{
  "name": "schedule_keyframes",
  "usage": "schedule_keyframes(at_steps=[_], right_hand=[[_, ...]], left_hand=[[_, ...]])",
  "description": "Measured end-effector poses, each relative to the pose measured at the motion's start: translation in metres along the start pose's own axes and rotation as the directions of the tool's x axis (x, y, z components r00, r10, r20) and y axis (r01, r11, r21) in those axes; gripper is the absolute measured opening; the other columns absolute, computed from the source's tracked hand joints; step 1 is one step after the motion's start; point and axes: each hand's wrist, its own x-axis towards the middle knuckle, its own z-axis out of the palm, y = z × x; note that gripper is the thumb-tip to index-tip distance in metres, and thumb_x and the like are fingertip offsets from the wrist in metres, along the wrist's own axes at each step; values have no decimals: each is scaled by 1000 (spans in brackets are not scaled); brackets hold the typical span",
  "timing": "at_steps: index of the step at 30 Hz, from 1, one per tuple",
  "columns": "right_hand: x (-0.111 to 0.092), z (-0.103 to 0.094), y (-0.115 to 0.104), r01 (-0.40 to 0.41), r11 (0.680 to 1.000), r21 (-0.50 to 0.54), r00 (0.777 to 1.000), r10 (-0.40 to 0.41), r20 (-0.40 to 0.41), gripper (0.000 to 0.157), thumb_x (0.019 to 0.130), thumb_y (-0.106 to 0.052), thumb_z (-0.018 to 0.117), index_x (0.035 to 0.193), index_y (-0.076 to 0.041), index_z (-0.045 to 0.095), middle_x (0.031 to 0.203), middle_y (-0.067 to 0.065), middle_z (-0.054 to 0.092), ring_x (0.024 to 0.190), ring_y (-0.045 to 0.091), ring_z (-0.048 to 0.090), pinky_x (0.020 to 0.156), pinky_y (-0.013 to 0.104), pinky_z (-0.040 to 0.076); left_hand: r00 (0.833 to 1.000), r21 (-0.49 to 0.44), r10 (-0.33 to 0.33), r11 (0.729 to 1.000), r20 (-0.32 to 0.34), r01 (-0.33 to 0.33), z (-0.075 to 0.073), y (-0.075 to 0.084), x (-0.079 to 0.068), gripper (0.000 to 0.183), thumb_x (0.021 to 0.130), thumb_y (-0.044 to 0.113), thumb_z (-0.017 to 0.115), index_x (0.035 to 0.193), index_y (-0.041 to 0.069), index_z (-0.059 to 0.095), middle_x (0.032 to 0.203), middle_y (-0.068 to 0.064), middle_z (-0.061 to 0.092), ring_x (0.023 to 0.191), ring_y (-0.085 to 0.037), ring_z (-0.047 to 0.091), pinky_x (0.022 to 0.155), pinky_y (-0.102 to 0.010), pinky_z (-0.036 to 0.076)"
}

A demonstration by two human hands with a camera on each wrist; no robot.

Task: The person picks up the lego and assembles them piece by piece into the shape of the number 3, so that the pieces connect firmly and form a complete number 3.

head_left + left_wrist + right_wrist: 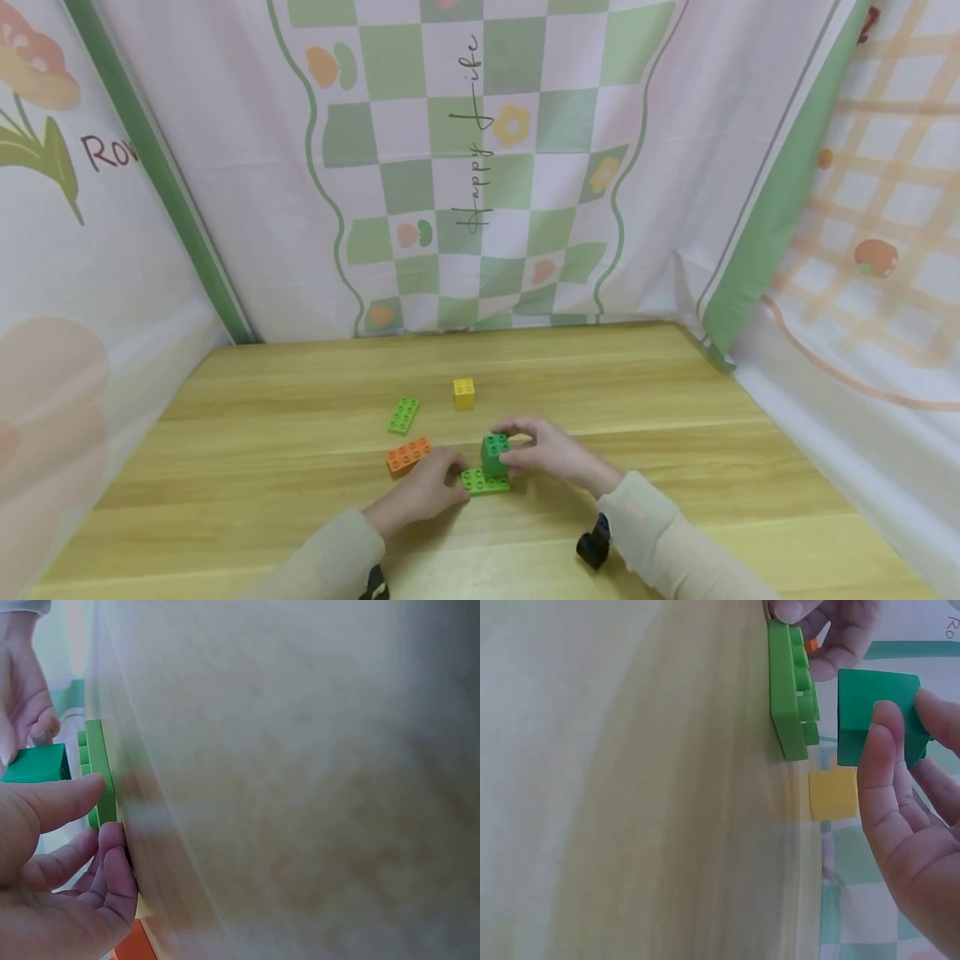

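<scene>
A dark green building block is held between the thumb and fingers of my right hand. It hangs just above a flat light green brick; the right wrist view shows a gap between the block and the studs of the brick. My left hand pinches the light green brick at its left end, with the thumb on one side of the brick and the fingers at its end. This brick lies on the table, studs up.
An orange brick lies just left of my left hand. Farther back are a second light green brick and a yellow block. The wooden table ends at printed curtains behind and at both sides.
</scene>
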Motion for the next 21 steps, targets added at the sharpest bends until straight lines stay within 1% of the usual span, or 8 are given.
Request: schedule_keyframes(at_steps=[3,8,12,21], right_hand=[[-1,1,2,2,1000,-26,1000,-2,11,54,84,-11,65,131,5,44,125,21,44,86,28,62,76,39,52],[-1,2,4,-6,999,-46,1000,7,21,51,84,-13,66,129,1,48,123,19,46,85,27,62,75,37,53],[-2,3,5,-17,999,-46,999,18,26,47,84,-13,66,127,-1,51,122,18,48,86,26,62,75,38,53],[-1,4,6,-12,999,-40,999,13,40,43,84,-10,66,124,-2,53,117,16,50,85,26,63,73,38,53]], left_hand=[[1000,-1,-2,1000,2,2,0,0,0,31,79,10,70,106,0,58,104,-8,54,102,-27,51,91,-45,41],[1000,-1,-12,1000,6,12,-1,1,1,31,79,11,71,106,1,58,105,-8,54,102,-27,51,91,-46,41],[1000,-1,-18,1000,9,18,-1,1,1,31,79,12,71,106,2,58,105,-7,54,102,-27,51,90,-46,41],[1000,-3,-16,1000,11,16,-1,0,2,31,79,12,71,105,3,58,103,-6,54,100,-26,51,89,-45,42]])
